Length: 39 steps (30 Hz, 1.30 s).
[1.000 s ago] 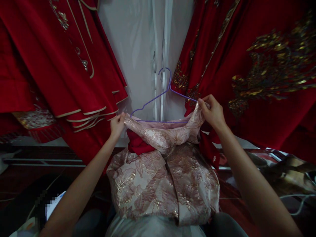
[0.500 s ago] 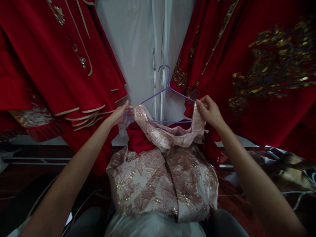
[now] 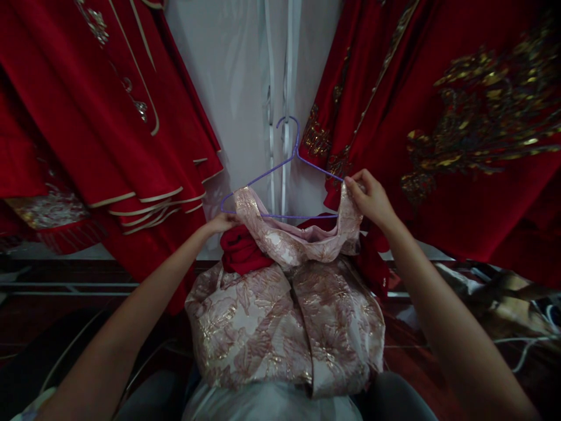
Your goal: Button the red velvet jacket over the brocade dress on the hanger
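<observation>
A pink-and-gold brocade dress (image 3: 254,327) lies bunched over my lap, its neckline facing up. A purple wire hanger (image 3: 272,170) stands above it, with both shoulder straps over its arms and the left hanger end sticking out beyond the strap. My right hand (image 3: 370,197) pinches the right strap (image 3: 349,213) against the hanger, thumb on top. My left hand (image 3: 222,222) is closed at the outer edge of the left strap (image 3: 248,206), below the hanger end; its fingertips are partly hidden behind the fabric. Dark red cloth (image 3: 243,250) is bundled beside the bodice.
Red garments with pale piping (image 3: 144,158) hang on the left, and red garments with gold sequins (image 3: 477,111) on the right. A white panel (image 3: 219,76) stands behind the hanger. Metal rails (image 3: 74,287) run low, and cables (image 3: 521,351) lie at the lower right.
My left hand has moved down from the hanger end to the strap's lower outer edge. My right hand stays on the right strap. The view has shifted slightly.
</observation>
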Motion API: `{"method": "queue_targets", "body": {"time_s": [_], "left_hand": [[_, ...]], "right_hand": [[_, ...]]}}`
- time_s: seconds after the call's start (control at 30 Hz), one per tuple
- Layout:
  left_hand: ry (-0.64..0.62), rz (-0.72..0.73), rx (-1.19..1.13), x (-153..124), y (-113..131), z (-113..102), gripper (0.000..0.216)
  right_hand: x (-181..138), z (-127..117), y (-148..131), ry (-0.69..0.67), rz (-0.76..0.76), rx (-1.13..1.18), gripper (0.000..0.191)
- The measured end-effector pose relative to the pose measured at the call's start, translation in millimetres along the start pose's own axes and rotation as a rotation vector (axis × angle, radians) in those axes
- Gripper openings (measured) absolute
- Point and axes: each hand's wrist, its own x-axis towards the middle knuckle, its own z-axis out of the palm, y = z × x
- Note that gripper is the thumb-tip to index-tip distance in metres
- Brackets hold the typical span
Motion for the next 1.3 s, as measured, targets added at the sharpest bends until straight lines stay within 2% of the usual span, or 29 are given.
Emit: {"method": "queue_targets", "body": {"time_s": [0.07, 0.13, 0.33, 0.43, 0.5, 0.63, 0.8, 0.87, 0.97, 1.07, 1.13, 1.2, 1.27, 1.3], "left_hand": [[0.021, 0.024, 0.018, 1.9, 1.3, -3.7, 0.013], [-0.014, 0.032, 0.016, 0.4, 4.6, -6.6, 0.014], [-0.331, 0.038, 0.123, -15.2, 14.3, -20.5, 0.024], [-0.365, -0.008, 0.273, -18.8, 15.4, -24.9, 0.016], [-0.288, 0.001, 0.271, -18.2, 18.9, -26.6, 0.015], [-0.016, 0.032, 0.151, -12.8, 40.3, -38.3, 0.011], [0.126, -0.068, 0.176, -13.5, 96.4, -53.9, 0.016], [0.197, -0.008, 0.123, -19.7, 126.5, -45.7, 0.018], [0.188, 0.258, 0.011, -35.5, 169.5, -14.9, 0.021], [0.036, 0.512, 0.007, -53.7, 193.2, 21.9, 0.02], [-0.079, 0.604, 0.032, -61.3, 193.9, 36.9, 0.022], [-0.134, 0.625, 0.08, -61.4, 185.6, 39.2, 0.022], [-0.092, 0.613, 0.17, -54.2, 173.9, 31.0, 0.022], [-0.053, 0.605, 0.219, -48.9, 168.5, 24.9, 0.02]], "right_hand": [[-0.3, 0.4, 0.0, -0.001, -0.001, -0.004, 0.026], [-0.7, 0.9, 0.0, 0.001, -0.007, -0.009, 0.026], [-1.1, -0.7, -0.6, 0.002, -0.001, -0.018, 0.029], [-1.2, -3.2, -1.2, -0.006, -0.01, -0.021, 0.028], [-1.6, -4.3, -1.3, -0.004, -0.009, -0.023, 0.028], [-2.5, -4.1, -1.2, -0.004, 0.001, -0.026, 0.028], [-5.5, -6.3, -12.2, 0.051, 0.01, -0.1, 0.028], [-8.0, -10.0, -22.2, 0.046, 0.015, -0.132, 0.029], [-11.5, -17.6, -37.2, -0.026, 0.003, -0.141, 0.031], [-12.3, -25.6, -43.8, -0.076, 0.012, -0.15, 0.035], [-10.0, -29.5, -42.6, -0.099, 0.039, -0.139, 0.037], [-4.7, -31.3, -39.3, -0.122, 0.079, -0.114, 0.04], [4.7, -30.6, -36.3, -0.236, 0.17, -0.089, 0.045], [11.0, -29.2, -35.3, -0.36, 0.236, -0.071, 0.048]]}}
